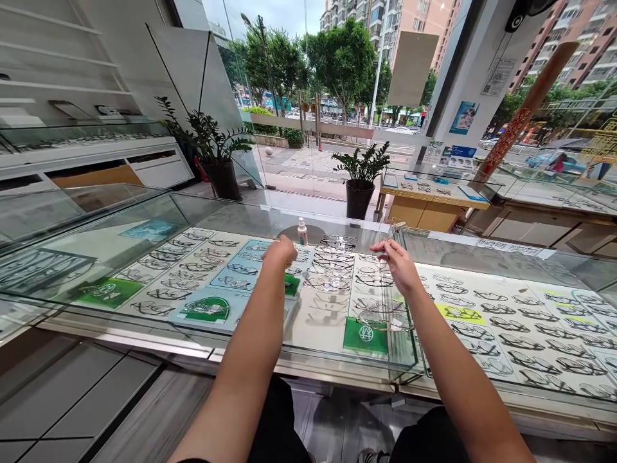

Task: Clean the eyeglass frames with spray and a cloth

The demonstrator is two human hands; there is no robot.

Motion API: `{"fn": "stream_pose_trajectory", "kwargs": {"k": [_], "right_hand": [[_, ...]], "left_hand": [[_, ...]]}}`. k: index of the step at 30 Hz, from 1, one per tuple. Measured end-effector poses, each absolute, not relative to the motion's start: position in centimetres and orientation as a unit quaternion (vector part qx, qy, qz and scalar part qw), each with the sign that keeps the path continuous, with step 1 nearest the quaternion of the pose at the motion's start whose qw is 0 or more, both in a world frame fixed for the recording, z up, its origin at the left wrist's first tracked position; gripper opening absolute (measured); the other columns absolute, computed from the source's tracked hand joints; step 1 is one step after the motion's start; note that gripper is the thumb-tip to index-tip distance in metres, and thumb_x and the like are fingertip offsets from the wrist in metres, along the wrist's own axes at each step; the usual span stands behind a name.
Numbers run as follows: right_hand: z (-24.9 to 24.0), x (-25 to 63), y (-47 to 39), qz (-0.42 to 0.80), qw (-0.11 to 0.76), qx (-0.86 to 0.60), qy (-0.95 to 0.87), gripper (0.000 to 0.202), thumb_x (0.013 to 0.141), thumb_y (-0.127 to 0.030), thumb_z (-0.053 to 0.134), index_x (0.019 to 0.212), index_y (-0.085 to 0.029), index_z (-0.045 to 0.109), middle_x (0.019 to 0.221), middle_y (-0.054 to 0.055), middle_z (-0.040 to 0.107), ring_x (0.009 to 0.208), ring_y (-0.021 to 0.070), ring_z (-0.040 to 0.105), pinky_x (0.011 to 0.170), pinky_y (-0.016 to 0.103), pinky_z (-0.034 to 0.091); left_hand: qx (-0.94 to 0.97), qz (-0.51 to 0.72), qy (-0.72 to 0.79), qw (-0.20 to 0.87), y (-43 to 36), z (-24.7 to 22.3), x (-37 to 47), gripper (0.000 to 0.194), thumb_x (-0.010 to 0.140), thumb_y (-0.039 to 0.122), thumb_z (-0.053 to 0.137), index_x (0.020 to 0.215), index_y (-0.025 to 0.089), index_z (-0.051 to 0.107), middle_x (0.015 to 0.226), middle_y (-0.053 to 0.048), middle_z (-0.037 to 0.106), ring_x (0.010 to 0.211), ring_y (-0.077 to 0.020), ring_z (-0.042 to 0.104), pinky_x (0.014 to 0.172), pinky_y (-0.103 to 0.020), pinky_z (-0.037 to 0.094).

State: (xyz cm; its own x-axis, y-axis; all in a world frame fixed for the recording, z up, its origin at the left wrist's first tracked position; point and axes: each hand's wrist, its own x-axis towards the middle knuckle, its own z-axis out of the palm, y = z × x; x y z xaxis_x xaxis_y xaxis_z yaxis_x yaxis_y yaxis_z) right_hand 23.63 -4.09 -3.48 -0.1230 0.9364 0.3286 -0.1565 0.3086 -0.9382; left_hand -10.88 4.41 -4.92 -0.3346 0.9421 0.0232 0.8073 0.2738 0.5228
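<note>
A pair of dark-framed glasses [338, 242] lies between the person's two hands, toward the far side of a glass-topped display counter [332, 366]. The left hand [280, 252] is curled into a loose fist just beside a small white bottle [302, 233] that stands upright on the glass; whether the fingers hold anything cannot be told. The right hand [391, 253] is narrow, thumb and fingertips drawn close together; whether something thin is pinched there is too fine to tell.

Below the hands, eyeglass frames [328, 283] lie in columns on a pale base, with a green card [365, 341] near the front edge. To the right, an adjoining case carries more rows of frames and a yellow card [460, 314]; to the left, further rows run toward another green card [108, 292].

Beyond the counter, two dark-potted plants [360, 183] stand before a tall glass front, with a wooden cabinet [419, 212] at the right. White shelves [58, 38] line the left wall. Outside are green trees [344, 61] and apartment blocks, and the floor [332, 418] below is grey and shiny.
</note>
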Motion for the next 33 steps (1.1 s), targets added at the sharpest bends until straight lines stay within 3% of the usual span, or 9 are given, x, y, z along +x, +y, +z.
{"fn": "stream_pose_trajectory", "kwargs": {"k": [5,8,11,15,20,28,33], "right_hand": [[-3.5,23.6,-4.1,0.485,0.568,-0.331,-0.577,0.025,0.099,-0.048,0.062,0.092,-0.026,0.073,0.108,0.005,0.073,0.109,0.0235,0.064,0.088,0.034,0.045],[-3.5,23.5,-4.0,0.481,0.569,-0.332,-0.579,0.026,0.099,-0.049,0.062,0.091,-0.026,0.073,0.108,0.005,0.074,0.109,0.0239,0.064,0.088,0.035,0.045],[-3.5,23.4,-3.9,0.478,0.568,-0.336,-0.58,0.029,0.099,-0.052,0.062,0.092,-0.026,0.073,0.11,0.006,0.075,0.108,0.0243,0.064,0.089,0.035,0.045],[-3.5,23.3,-3.7,0.474,0.565,-0.345,-0.581,0.032,0.097,-0.055,0.062,0.092,-0.025,0.073,0.11,0.006,0.075,0.107,0.0241,0.065,0.089,0.035,0.045],[-3.6,23.3,-3.7,0.477,0.564,-0.341,-0.582,0.032,0.096,-0.055,0.063,0.092,-0.025,0.073,0.109,0.005,0.074,0.107,0.023,0.065,0.088,0.033,0.045],[-3.3,23.0,-4.0,0.49,0.542,-0.329,-0.598,0.035,0.096,-0.057,0.063,0.091,-0.024,0.073,0.107,0.006,0.075,0.105,0.0222,0.065,0.088,0.033,0.045],[-2.6,22.6,-4.9,0.503,0.502,-0.296,-0.639,0.031,0.099,-0.051,0.063,0.094,-0.024,0.077,0.105,0.005,0.076,0.101,0.0212,0.063,0.089,0.034,0.044]], "left_hand": [[0.564,0.199,0.784,0.167,2.5,-3.5,-10.7,0.029,0.067,0.035,0.082,0.088,0.02,0.068,0.075,-0.016,0.071,0.08,-0.0374,0.071,0.07,-0.045,0.048],[0.583,0.204,0.77,0.16,1.4,-1.9,-10.2,0.015,0.066,0.028,0.077,0.075,0.023,0.067,0.071,-0.013,0.07,0.073,-0.0349,0.07,0.066,-0.041,0.045],[0.602,0.228,0.751,0.148,0.7,-0.5,-9.6,0.009,0.068,0.028,0.071,0.075,0.023,0.068,0.077,-0.012,0.073,0.075,-0.0326,0.069,0.065,-0.037,0.043],[0.593,0.379,0.686,0.183,0.5,0.7,-8.6,0.021,0.076,0.041,0.065,0.079,0.021,0.068,0.079,-0.007,0.072,0.075,-0.0254,0.064,0.064,-0.031,0.041],[0.539,0.555,0.52,0.362,-0.1,1.7,-6.4,0.036,0.077,0.056,0.071,0.076,0.022,0.059,0.065,0.001,0.057,0.058,-0.0151,0.048,0.056,-0.026,0.036],[0.552,0.566,0.427,0.439,-0.8,0.8,-1.5,0.054,0.07,0.069,0.081,0.081,0.021,0.062,0.069,0.001,0.06,0.058,-0.0133,0.049,0.054,-0.026,0.037],[0.55,0.573,0.422,0.437,-1.5,-0.3,1.0,0.051,0.074,0.067,0.082,0.083,0.021,0.059,0.066,0.002,0.059,0.056,-0.0126,0.049,0.052,-0.025,0.035]]}}
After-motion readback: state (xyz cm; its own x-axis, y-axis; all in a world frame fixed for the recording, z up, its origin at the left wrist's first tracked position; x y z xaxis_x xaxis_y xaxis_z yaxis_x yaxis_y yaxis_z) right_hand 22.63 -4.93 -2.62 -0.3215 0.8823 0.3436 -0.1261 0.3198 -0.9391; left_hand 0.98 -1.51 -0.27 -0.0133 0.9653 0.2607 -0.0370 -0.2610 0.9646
